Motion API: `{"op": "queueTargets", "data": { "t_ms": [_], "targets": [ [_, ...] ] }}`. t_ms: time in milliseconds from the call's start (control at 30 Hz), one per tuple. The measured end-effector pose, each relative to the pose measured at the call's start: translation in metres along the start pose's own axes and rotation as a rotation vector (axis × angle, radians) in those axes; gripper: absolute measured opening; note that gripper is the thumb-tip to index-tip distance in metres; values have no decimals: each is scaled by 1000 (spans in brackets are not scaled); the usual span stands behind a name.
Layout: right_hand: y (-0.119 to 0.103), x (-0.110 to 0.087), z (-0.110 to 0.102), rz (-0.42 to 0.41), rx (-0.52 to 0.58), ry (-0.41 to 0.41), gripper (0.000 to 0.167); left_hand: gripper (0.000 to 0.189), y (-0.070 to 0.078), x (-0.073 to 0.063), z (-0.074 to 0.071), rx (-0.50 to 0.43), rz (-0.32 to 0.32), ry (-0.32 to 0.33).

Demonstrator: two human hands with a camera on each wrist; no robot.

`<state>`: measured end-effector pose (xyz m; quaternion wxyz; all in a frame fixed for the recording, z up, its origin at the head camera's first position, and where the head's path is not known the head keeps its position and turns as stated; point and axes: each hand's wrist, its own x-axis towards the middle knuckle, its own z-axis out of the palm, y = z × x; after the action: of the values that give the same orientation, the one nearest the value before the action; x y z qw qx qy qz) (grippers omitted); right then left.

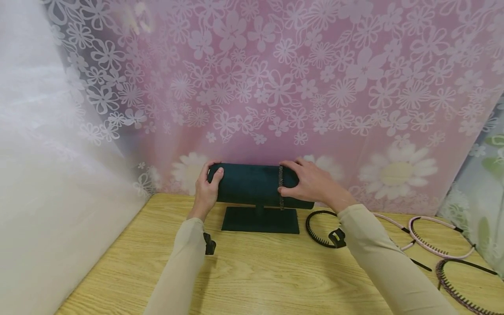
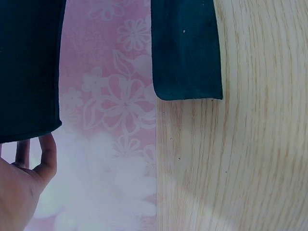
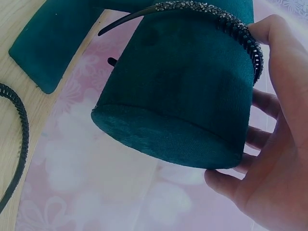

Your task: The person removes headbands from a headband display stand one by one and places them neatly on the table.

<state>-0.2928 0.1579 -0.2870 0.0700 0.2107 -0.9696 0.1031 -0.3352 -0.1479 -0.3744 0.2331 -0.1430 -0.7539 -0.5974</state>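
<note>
A dark green velvet headband stand, a horizontal roll on a flat base, stands on the table. My left hand grips the roll's left end, its thumb in front and fingers over the top. In the left wrist view, that hand's fingers curl at the roll's edge. A dark, glittery toothed headband sits around the roll, right of centre. My right hand holds this headband, thumb on its front and index finger near the top. In the right wrist view, the headband arches over the roll, the thumb against it.
On the wooden table, a black toothed headband lies right of the base, partly behind my right wrist. Farther right lie a pink headband, a brown toothed one and others. A flowered pink curtain hangs close behind the stand.
</note>
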Motion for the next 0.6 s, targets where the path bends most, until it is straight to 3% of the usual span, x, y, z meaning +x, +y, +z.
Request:
{"op": "queueTargets", "data": {
  "t_ms": [167,600],
  "targets": [
    [2,-1,0,-2,5,5,84,41,20,-7,-1,-3,-1,3],
    [12,-8,-1,9,33,-4,85,39,23,-9,-2,-13,5,2]
  ]
}}
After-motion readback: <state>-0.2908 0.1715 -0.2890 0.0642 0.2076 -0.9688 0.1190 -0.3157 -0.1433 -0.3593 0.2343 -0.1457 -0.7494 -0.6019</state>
